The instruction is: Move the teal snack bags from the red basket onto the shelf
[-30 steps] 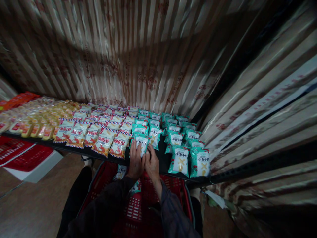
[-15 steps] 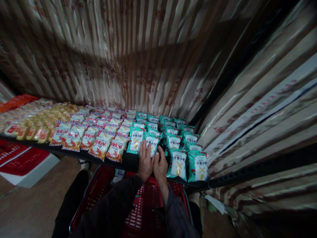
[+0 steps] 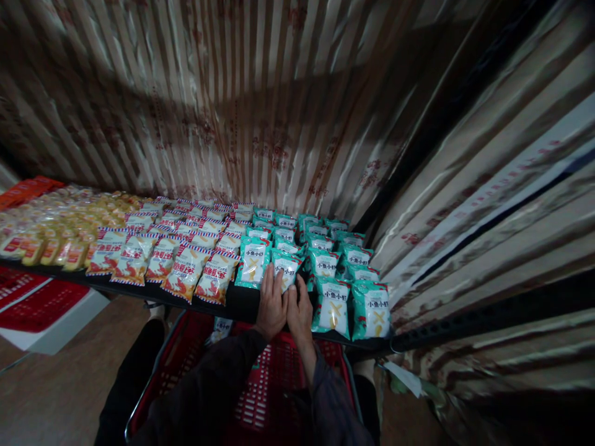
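A green-and-white snack bag [image 3: 286, 265] leans at the front of its row on the dark shelf [image 3: 246, 301]. My left hand [image 3: 271, 308] has its fingers on the front and left side of this bag. Against its lower right edge lies my right hand [image 3: 300, 311], fingers bent, thumbs of both hands close together. Between them the two hands hold the bag; its lower part is hidden behind the fingers. A matching green bag [image 3: 253, 262] stands directly to the left, and another [image 3: 333, 306] sits farther forward on the right.
White-and-orange snack bags [image 3: 180, 272] fill the shelf to the left, with yellow packs [image 3: 74, 248] beyond. Below me is a red basket [image 3: 170, 353] with a bag [image 3: 220, 328] inside. Striped curtains [image 3: 260, 124] hang behind; a dark post [image 3: 395, 176] stands right.
The view has shifted slightly. Both hands stay at the same green bag, which looks a little more tilted than before.
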A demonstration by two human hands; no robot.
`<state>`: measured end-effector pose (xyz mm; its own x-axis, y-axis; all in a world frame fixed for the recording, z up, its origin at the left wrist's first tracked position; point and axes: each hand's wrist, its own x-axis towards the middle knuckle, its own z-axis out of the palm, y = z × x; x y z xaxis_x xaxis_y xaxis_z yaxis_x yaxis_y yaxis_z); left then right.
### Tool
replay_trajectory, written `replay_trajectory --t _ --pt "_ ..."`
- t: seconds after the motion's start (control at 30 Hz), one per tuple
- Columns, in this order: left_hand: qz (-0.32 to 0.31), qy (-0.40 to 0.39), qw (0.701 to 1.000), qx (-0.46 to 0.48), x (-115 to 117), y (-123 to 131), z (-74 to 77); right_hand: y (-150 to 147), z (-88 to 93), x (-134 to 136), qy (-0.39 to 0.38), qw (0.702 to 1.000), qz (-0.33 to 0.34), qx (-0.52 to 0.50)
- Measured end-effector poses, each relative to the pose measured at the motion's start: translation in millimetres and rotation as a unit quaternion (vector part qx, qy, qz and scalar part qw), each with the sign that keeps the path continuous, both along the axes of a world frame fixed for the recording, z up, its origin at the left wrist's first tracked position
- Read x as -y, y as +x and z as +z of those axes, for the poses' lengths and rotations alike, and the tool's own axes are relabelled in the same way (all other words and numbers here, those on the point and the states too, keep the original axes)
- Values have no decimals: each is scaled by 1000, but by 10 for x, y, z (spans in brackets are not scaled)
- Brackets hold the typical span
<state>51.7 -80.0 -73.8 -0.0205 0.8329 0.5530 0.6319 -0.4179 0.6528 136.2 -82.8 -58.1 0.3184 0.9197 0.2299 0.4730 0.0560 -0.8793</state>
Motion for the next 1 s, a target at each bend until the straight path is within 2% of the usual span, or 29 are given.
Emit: replay_trajectory --t 0.43,0.73,1.0 --pt "-17 -29 999 24 -3 -18 -39 -16 56 -53 -30 999 3 12" --pt "3 -9 999 52 -19 -16 -81 16 25 -120 -42 999 23 -14" --pt "-3 12 999 40 -43 9 -126 49 18 -175 -43 998 27 -42"
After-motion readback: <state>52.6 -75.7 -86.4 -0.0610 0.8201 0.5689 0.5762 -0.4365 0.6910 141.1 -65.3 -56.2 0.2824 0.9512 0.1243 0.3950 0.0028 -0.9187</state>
